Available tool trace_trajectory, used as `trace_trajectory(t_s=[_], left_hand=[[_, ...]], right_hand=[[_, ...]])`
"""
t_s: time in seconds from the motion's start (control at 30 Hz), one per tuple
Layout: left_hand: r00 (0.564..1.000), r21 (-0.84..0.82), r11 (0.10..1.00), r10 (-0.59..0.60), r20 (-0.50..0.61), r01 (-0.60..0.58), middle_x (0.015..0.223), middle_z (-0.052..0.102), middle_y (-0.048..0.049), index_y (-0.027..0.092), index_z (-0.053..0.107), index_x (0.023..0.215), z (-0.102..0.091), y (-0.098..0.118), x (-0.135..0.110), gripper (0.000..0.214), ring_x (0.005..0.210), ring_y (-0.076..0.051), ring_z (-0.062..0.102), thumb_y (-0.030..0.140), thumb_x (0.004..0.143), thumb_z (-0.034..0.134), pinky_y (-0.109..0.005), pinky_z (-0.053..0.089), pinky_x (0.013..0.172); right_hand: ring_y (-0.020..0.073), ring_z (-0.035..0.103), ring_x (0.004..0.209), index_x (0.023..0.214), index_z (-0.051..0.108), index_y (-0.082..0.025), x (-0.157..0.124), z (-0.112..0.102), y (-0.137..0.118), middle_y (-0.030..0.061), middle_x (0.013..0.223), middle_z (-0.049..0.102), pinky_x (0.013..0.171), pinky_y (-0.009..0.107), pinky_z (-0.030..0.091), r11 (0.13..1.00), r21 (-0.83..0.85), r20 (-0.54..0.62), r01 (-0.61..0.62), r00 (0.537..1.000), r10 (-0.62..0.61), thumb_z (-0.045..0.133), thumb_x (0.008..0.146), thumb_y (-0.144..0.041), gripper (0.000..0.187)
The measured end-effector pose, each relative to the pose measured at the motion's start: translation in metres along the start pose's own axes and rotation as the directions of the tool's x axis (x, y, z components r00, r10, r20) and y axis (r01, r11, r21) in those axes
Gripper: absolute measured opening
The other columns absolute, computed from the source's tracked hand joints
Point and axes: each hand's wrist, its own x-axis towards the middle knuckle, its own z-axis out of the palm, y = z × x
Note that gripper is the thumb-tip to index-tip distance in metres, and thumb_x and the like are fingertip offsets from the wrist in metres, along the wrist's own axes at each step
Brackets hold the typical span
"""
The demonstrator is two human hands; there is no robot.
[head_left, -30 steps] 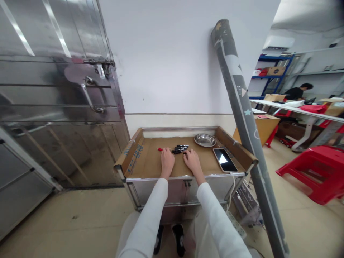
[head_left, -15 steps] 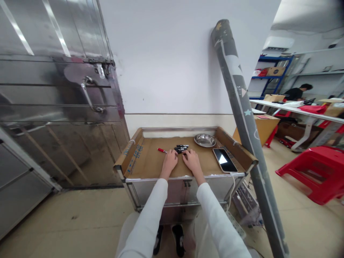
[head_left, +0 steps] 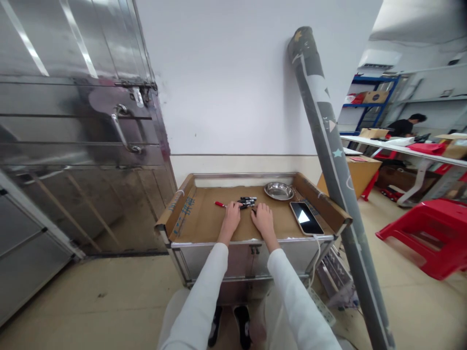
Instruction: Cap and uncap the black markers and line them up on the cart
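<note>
- Left hand (head_left: 231, 218) fingertips reach the black pens (head_left: 247, 201), grip unclear; right hand (head_left: 263, 218) lies flat beside.
- Red pen (head_left: 219, 204) just left of the hands.
- Bowl (head_left: 279, 190), phone (head_left: 306, 218) to the right.

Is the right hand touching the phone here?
Apart. The head view shows a strip of bare cardboard between the right hand and the phone.

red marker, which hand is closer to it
Left. The left hand lies just right of the red marker; the right hand rests farther right, beyond the black markers.
</note>
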Motion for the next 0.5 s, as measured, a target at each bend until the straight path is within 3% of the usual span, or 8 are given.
trace_trajectory(t_s=[0.27,0.5], left_hand=[[1.000,-0.008,1.000,-0.006,0.026,0.007,0.101,0.062,-0.0076,0.018,0.060,0.102,-0.0065,0.0053,0.0021,0.026,0.100,-0.019,0.056,0.006,0.090,0.039,-0.038,0.045,0.095],[0.998,-0.116,0.992,-0.058,0.010,0.059,0.104,0.057,-0.0073,0.018,0.058,0.100,-0.0054,0.0074,0.0019,0.024,0.099,-0.017,0.060,0.004,0.087,0.042,-0.035,0.049,0.093]], right_hand=[[0.0263,0.052,0.094,0.095,0.059,-0.013,-0.0007,0.0014,-0.0004,0.0175,0.099,0.062,0.079,0.035,0.036,0.998,-0.020,-0.031,-0.055,0.998,0.054,0.045,0.089,-0.022,0.017],[0.0254,0.054,0.094,0.097,0.057,-0.013,0.0004,-0.0040,-0.0005,0.0164,0.098,0.062,0.079,0.034,0.036,0.999,0.038,0.001,-0.039,0.999,0.039,0.042,0.091,-0.019,0.017]])
